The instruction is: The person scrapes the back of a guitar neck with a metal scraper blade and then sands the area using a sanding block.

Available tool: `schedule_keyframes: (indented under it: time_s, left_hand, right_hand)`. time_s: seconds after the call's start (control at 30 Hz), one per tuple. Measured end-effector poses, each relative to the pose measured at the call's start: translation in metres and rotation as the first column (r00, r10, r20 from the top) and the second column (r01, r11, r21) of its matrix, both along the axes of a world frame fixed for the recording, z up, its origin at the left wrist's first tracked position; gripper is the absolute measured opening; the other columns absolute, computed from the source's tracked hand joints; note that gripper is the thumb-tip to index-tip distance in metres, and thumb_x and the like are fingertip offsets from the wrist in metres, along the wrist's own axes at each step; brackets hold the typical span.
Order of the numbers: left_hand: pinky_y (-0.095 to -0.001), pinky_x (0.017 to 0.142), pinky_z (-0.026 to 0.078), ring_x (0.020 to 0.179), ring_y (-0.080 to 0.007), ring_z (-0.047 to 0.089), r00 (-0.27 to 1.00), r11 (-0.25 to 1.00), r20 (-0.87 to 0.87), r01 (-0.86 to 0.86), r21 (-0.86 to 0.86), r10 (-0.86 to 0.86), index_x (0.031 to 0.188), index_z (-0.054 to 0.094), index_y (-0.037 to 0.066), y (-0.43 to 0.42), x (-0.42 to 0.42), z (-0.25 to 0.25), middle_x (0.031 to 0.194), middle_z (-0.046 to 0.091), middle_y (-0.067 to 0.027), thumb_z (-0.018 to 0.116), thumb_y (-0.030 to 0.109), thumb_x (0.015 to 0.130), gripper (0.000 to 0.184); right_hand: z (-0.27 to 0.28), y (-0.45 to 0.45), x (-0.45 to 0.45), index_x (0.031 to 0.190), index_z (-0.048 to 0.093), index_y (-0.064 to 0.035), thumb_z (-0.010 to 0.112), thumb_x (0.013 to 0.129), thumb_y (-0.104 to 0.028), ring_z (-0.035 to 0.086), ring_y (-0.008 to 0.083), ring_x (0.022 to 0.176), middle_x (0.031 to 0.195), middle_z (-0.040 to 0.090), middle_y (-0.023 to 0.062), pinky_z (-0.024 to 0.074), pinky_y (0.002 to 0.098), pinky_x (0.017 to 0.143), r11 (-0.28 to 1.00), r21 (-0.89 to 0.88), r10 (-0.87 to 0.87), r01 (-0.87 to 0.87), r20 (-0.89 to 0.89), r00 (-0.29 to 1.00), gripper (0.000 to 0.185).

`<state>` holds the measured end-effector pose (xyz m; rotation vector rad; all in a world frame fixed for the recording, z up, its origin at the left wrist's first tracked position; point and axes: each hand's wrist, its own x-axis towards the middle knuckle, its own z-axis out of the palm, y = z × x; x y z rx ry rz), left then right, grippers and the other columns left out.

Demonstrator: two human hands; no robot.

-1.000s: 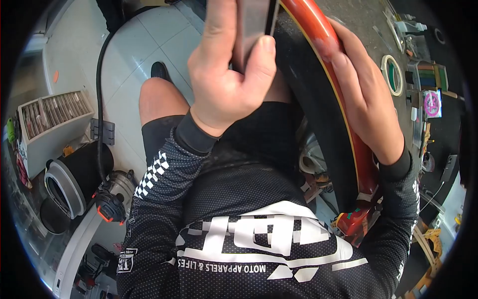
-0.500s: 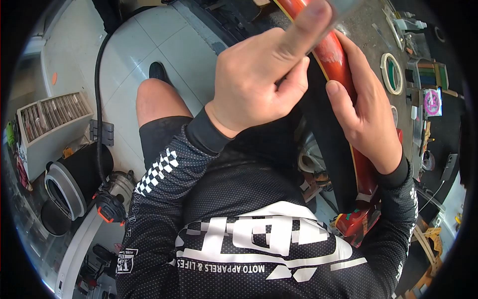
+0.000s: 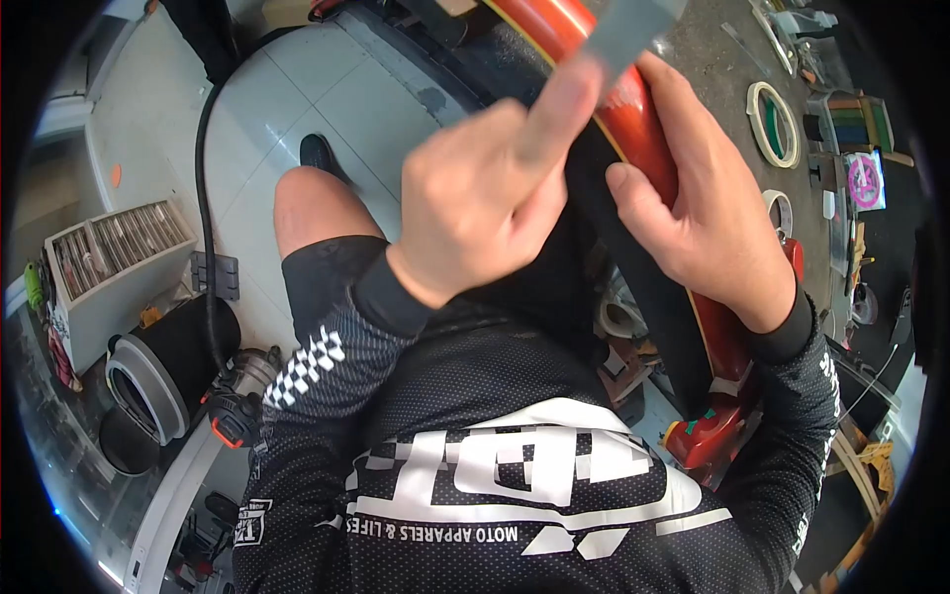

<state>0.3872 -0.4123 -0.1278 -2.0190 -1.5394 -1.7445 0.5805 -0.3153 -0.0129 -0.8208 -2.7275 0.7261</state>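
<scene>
My left hand grips a flat grey tool, blurred by motion, with a finger stretched along it. The tool lies over the edge of a red curved body with a yellow border and a dark side face. A pale, scuffed patch shows on the red surface beside the tool. Resting on this red piece, my right hand has its thumb apart on the near side and its fingers on the far side. The piece's lower end is red with green marks, near my right forearm.
At the right, a dark workbench carries tape rolls, coloured blocks and small tools. To the left are a white box of sheets, a black cylinder, a vacuum head and its black hose.
My left hand has swung from upright over to the red edge, then slightly back left with the tool. My right hand has shifted its grip, its thumb now apart. The view has tilted slightly.
</scene>
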Motion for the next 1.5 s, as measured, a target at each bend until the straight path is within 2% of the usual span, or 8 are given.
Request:
schedule_keyframes:
  time_s: [0.23, 0.37, 0.43, 0.87, 1.03, 1.2, 1.37, 1.5]
  left_hand:
    - [-0.04, 0.081, 0.064, 0.091, -0.0361, 0.08, 1.0, 1.0, -0.007, 0.015, -0.006, -0.015, 0.169, 0.052, -0.001, 0.011, -0.003, 0.023, 0.127, 0.079, -0.0254, 0.076, -0.012, 0.091, 0.083]
    - [-0.0402, 0.079, 0.06, 0.093, -0.0349, 0.073, 0.999, 1.0, -0.037, -0.006, -0.013, 0.006, 0.171, 0.05, 0.004, -0.011, 0.001, -0.003, 0.119, 0.067, -0.0181, 0.075, -0.012, 0.086, 0.09]
    - [-0.0404, 0.061, 0.056, 0.066, -0.0273, 0.066, 0.999, 0.992, 0.001, -0.049, 0.112, 0.049, 0.168, 0.059, 0.012, 0.013, 0.003, 0.003, 0.083, 0.068, -0.0063, 0.075, -0.01, 0.082, 0.091]
    - [-0.0409, 0.065, 0.057, 0.068, -0.0303, 0.067, 0.997, 0.994, 0.031, -0.08, 0.072, 0.077, 0.169, 0.057, 0.012, 0.022, 0.0, 0.026, 0.088, 0.07, -0.0095, 0.076, -0.006, 0.089, 0.084]
    - [-0.0418, 0.063, 0.057, 0.065, -0.0295, 0.067, 1.0, 0.999, 0.0, -0.019, 0.048, 0.019, 0.17, 0.055, 0.006, -0.01, 0.007, -0.01, 0.088, 0.07, -0.0105, 0.076, -0.009, 0.086, 0.087]
    - [-0.0399, 0.063, 0.057, 0.068, -0.0275, 0.069, 0.997, 0.997, 0.008, -0.072, 0.02, 0.072, 0.168, 0.058, 0.011, 0.017, 0.003, 0.035, 0.087, 0.07, -0.0095, 0.074, -0.007, 0.089, 0.083]
    - [-0.0406, 0.061, 0.056, 0.064, -0.0277, 0.067, 1.0, 0.999, -0.013, -0.025, -0.028, 0.025, 0.17, 0.057, 0.013, -0.016, 0.007, -0.003, 0.081, 0.068, -0.0079, 0.073, -0.009, 0.087, 0.088]
    - [-0.0391, 0.088, 0.062, 0.103, -0.0359, 0.079, 0.997, 0.977, -0.071, -0.045, -0.208, 0.031, 0.171, 0.05, 0.001, -0.001, 0.0, 0.051, 0.14, 0.071, -0.0229, 0.071, -0.009, 0.095, 0.079]
  right_hand:
    - [-0.002, -0.001, -0.004, 0.167, 0.044, 0.0018, 0.073, 0.091, -0.01, 0.068, 0.0441, 0.136, 0.147, 0.066, 0.0277, 0.0521, 0.0454, 0.116, 1.0, -0.002, -0.005, 0.005, -0.005, 1.0, 0.082]
    - [0.001, -0.003, -0.002, 0.168, 0.044, -0.0002, 0.072, 0.092, -0.009, 0.067, 0.0448, 0.136, 0.146, 0.066, 0.0272, 0.0514, 0.0453, 0.116, 0.999, -0.039, -0.035, 0.035, -0.001, 0.999, 0.081]
    - [0.001, -0.003, -0.003, 0.167, 0.044, -0.0008, 0.072, 0.092, -0.009, 0.067, 0.0457, 0.135, 0.145, 0.067, 0.0275, 0.0518, 0.0458, 0.115, 0.999, -0.027, -0.031, 0.032, 0.001, 1.0, 0.08]
    - [-0.008, 0.0, 0.0, 0.165, 0.044, 0.0009, 0.074, 0.091, -0.011, 0.069, 0.0478, 0.129, 0.141, 0.067, 0.0289, 0.0549, 0.0479, 0.111, 1.0, 0.011, 0.007, -0.006, -0.047, 0.999, 0.081]
    - [-0.009, 0.002, 0.001, 0.166, 0.044, -0.0009, 0.073, 0.091, -0.01, 0.068, 0.0478, 0.131, 0.142, 0.067, 0.0286, 0.0547, 0.0483, 0.111, 1.0, 0.02, 0.01, -0.008, -0.07, 0.997, 0.081]
    - [-0.006, 0.0, -0.002, 0.166, 0.044, 0.0003, 0.073, 0.091, -0.01, 0.068, 0.0482, 0.131, 0.14, 0.068, 0.0297, 0.0547, 0.0479, 0.111, 1.0, -0.009, 0.006, -0.006, -0.053, 0.999, 0.081]
    - [-0.01, 0.001, 0.001, 0.166, 0.044, 0.0001, 0.073, 0.091, -0.01, 0.068, 0.0485, 0.131, 0.141, 0.067, 0.0309, 0.0547, 0.0483, 0.111, 0.999, 0.05, 0.006, -0.003, -0.067, 0.998, 0.08]
    - [-0.007, 0.0, -0.002, 0.165, 0.044, 0.0008, 0.074, 0.091, -0.011, 0.069, 0.0493, 0.129, 0.139, 0.068, 0.0308, 0.0558, 0.049, 0.109, 1.0, 0.01, 0.009, -0.008, -0.063, 0.998, 0.08]
